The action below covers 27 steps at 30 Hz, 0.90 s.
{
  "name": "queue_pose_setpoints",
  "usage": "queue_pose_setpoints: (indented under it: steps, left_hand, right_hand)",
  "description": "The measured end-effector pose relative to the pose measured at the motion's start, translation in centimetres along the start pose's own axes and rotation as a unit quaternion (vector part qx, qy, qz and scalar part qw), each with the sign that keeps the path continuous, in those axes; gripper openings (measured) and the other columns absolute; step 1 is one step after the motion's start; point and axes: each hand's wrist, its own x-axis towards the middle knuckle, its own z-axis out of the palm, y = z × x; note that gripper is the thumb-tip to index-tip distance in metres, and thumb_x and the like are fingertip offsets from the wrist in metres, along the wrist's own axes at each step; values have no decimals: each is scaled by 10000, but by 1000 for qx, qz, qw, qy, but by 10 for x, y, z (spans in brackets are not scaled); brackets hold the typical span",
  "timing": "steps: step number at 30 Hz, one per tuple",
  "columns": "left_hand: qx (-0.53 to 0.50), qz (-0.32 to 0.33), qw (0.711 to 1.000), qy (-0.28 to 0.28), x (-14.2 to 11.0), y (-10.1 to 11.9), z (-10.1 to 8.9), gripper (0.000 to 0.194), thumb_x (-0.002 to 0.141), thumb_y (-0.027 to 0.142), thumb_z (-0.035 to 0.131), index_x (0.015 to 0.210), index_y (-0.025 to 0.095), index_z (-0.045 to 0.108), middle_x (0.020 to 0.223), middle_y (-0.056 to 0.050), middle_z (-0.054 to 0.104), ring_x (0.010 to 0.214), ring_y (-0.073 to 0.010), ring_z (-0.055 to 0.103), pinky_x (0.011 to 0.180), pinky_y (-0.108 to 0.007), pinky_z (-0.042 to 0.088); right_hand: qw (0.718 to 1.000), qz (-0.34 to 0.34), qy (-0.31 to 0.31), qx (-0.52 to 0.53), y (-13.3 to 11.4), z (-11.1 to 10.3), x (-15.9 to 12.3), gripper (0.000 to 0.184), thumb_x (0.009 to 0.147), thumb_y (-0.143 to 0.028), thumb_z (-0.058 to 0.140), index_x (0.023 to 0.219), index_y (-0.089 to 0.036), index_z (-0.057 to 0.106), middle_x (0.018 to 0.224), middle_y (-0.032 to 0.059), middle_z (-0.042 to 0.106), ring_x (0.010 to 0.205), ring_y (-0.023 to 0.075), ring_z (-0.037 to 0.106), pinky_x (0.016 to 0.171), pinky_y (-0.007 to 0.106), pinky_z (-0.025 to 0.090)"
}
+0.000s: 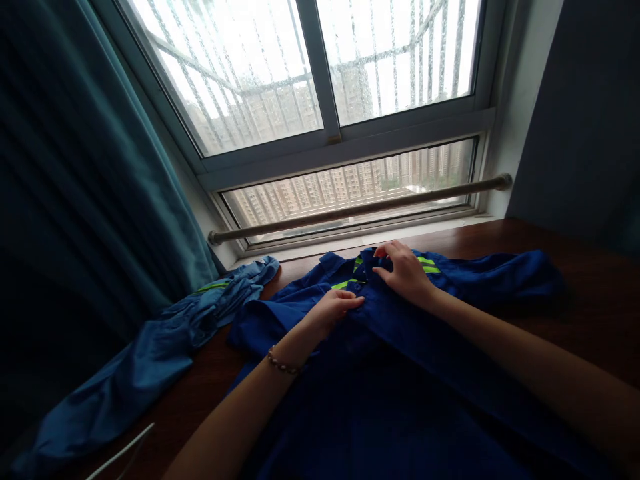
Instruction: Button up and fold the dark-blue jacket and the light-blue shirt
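Note:
A dark blue work jacket [370,387] with yellow-green stripes lies spread out, its collar end toward the window. Near its front opening, beside a button [357,287], my left hand [333,310] pinches the cloth between thumb and fingers. A beaded bracelet [283,363] circles that wrist. At the collar, my right hand [406,272] is curved over the cloth, thumb and forefinger apart. Its fingertips are at the jacket's edge; whether they press on it is hard to see. One sleeve [510,275] stretches off to the right. Shadow hides much of the jacket's lower part.
A lighter blue garment [165,353] lies crumpled at the left on the brown wooden surface [480,233]. Teal curtains [115,167] hang beside it. Ahead are a window and a horizontal metal rail [360,211]. A white cable [123,450] shows at lower left.

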Motion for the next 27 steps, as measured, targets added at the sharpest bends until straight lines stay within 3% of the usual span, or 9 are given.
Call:
queue_pose_setpoints:
  steps: [3,6,9,12,15,17,19,22,27]
  left_hand:
    - [-116,-22,990,78,14,-4,-25,172,631,240,686,682,117,576,574,-8,575,485,-91,523,486,-205,407]
    - [-161,-27,985,59,23,-13,-37,115,656,200,652,709,111,601,623,-35,617,550,-125,575,550,-235,454]
    - [-136,-16,990,25,26,-26,-28,145,629,208,693,700,109,613,593,-27,604,500,-106,543,492,-217,414]
    - [-113,-5,994,-3,27,-38,-16,219,600,258,731,710,108,616,552,-4,565,443,-70,481,437,-197,343]
    - [-99,6,995,-26,26,-43,-13,270,589,294,741,735,106,617,511,25,511,415,-44,430,410,-183,281]
    - [-97,13,994,-44,25,-43,-15,263,587,289,741,725,105,616,508,30,498,412,-38,418,402,-180,262]
    - [-100,18,993,-63,26,-43,-18,242,600,288,731,709,106,614,521,21,508,414,-36,415,399,-179,259]
    - [-103,18,992,-65,27,-43,-20,233,612,290,724,718,110,621,539,10,524,409,-33,404,395,-184,265]
    - [-92,14,995,-38,27,-43,-19,247,583,273,745,721,108,623,567,-2,548,398,-29,410,385,-184,268]
  right_hand:
    - [990,-77,-80,82,-28,-4,-7,143,781,-174,577,911,-188,520,809,21,541,723,153,521,668,254,413]
    - [977,-103,-144,121,-31,17,-30,86,865,-197,471,941,-178,504,851,38,551,713,137,539,648,231,419]
    - [976,-90,-174,95,-14,44,-54,123,904,-242,415,947,-165,500,811,45,578,716,156,565,614,236,419]
    - [981,-98,-160,47,-3,54,-63,185,907,-313,410,875,-165,514,708,35,563,670,168,552,589,254,417]
    - [980,-169,-104,33,-8,48,-60,157,896,-274,416,921,-163,524,873,86,553,836,197,516,734,314,434]
    - [968,-223,-111,39,-13,44,-57,157,896,-202,380,951,-163,521,920,93,537,876,194,487,773,322,430]
    - [956,-256,-139,40,-16,42,-56,179,898,-168,351,901,-160,530,843,78,539,808,180,484,733,302,435]
    - [957,-245,-150,37,-14,46,-61,207,905,-211,366,788,-163,530,711,57,537,692,169,482,647,281,425]
    - [976,-137,-144,88,-8,54,-69,149,896,-242,420,832,-165,531,689,29,558,635,141,522,595,242,417]
